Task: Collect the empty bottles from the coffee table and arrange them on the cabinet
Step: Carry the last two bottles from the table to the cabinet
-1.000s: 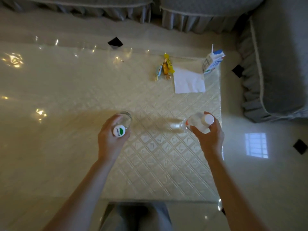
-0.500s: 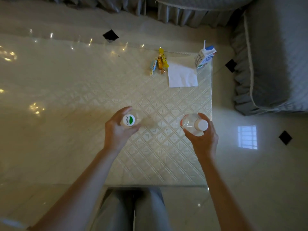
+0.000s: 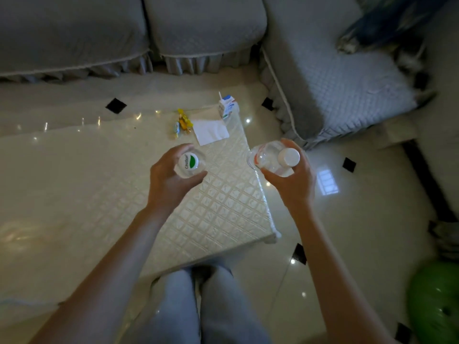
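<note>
Clear plastic bottles, 1 per hand: green-capped bottle [image 3: 189,163] w/ left hand [image 3: 171,178] fingers clamped round it over the bench [image 3: 223,207]; white-capped bottle [image 3: 275,158] clamped in right hand [image 3: 295,180], past bench edge, prob. both lifted for carrying to the cabinet. Carton [image 3: 227,109], napkin [image 3: 210,131] remain.

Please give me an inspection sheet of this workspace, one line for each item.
Surface: coffee table with cream quilted cover.
Job's things: green-capped bottle in left hand; white-capped bottle in right hand, past the table's edge.
Clutter: milk carton with straw, white napkin, candy wrappers, at the far corner.
Grip: both hands closed around a bottle.
Cables: nothing seen.
Surroundings: grey sofas, glossy tiled floor, green ball; cabinet not in view.
</note>
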### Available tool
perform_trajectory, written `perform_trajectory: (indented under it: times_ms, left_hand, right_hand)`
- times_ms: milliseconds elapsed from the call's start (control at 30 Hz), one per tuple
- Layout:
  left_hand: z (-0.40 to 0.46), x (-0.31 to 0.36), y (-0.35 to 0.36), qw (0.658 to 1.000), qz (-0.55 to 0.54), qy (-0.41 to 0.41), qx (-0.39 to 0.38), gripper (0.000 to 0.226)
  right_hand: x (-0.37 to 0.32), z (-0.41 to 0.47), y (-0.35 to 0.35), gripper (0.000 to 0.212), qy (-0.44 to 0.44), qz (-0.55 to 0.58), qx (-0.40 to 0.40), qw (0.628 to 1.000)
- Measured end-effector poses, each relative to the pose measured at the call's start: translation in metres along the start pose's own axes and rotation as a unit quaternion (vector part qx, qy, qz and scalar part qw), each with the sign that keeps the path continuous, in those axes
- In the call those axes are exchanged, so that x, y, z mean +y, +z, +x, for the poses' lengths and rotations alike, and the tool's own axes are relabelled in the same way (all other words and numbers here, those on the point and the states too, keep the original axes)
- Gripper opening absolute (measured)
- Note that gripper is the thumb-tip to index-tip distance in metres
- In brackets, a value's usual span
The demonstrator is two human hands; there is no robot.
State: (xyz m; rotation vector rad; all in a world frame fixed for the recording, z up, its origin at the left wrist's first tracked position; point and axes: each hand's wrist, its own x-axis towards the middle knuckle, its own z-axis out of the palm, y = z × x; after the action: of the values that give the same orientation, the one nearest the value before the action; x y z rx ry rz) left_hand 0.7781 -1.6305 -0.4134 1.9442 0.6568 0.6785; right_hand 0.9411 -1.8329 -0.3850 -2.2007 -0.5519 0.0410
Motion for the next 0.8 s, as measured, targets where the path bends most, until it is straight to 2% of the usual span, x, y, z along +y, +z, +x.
perform_trajectory:
  times_ms: [233, 367, 500, 667, 800]
  left_hand:
    - [0.021, 0.06, -0.005, 0.992, -0.006, 0.072, -0.107, 0.06]
    - [0.02, 0.084, -0.003, 0.973, -0.019, 0.136, -0.185, 0.058]
    - [0.006, 0.101, 0.008, 0.939, -0.038, 0.211, -0.271, 0.058]
    - [-0.031, 0.125, 0.032, 0.896, -0.098, 0.23, -0.368, 0.061]
    - [-0.075, 0.146, 0.052, 0.849, -0.123, 0.266, -0.44, 0.061]
  right_hand:
    - [-0.039, -0.041, -0.073, 0.07, -0.005, -0.035, 0.124, 0.992]
    - [-0.05, -0.085, -0.097, 0.072, 0.041, -0.056, 0.194, 0.979]
    - [-0.051, -0.143, -0.111, 0.072, 0.101, -0.071, 0.261, 0.957]
    - [-0.054, -0.225, -0.13, 0.071, 0.185, -0.074, 0.339, 0.92]
    - [-0.063, -0.298, -0.148, 0.066, 0.228, -0.09, 0.399, 0.884]
